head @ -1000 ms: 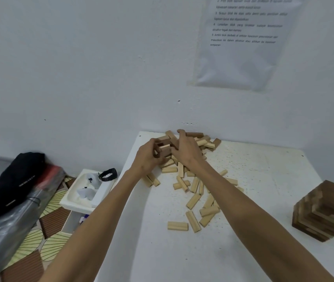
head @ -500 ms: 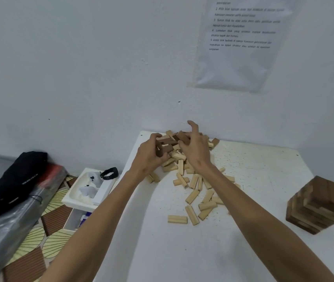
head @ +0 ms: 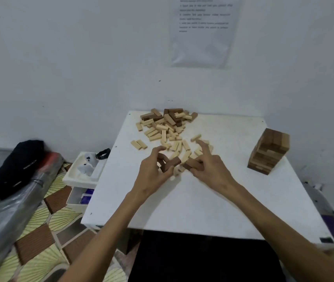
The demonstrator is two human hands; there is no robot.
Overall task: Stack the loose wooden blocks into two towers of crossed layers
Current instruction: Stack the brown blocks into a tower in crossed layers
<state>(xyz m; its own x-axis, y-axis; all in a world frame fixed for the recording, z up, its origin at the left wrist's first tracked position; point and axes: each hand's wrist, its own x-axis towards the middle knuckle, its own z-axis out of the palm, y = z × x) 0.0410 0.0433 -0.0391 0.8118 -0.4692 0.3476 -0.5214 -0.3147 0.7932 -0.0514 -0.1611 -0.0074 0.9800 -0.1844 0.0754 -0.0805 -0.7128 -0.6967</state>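
A heap of loose wooden blocks [head: 167, 127], pale and dark brown, lies at the far left of the white table [head: 202, 200]. One tower of crossed dark layers [head: 269, 152] stands at the table's right side. Over the middle of the table, my left hand [head: 153, 174] grips dark brown blocks [head: 171, 162]. My right hand [head: 206, 165] is beside it, its lower fingers curled on a dark brown block [head: 190, 163] and its forefinger stretched out. The two hands nearly touch. Some pale blocks lie under and behind them.
The table stands in a corner against white walls, with a printed sheet [head: 203, 31] above. Left of the table are a white tray [head: 84, 169] with small items, a black cap [head: 13, 167] on a plastic-covered surface, and patterned floor tiles [head: 40, 231].
Both hands have left the far heap and come toward me to the table's middle, carrying dark blocks. The view has tilted down, so more of the table and the tower show.
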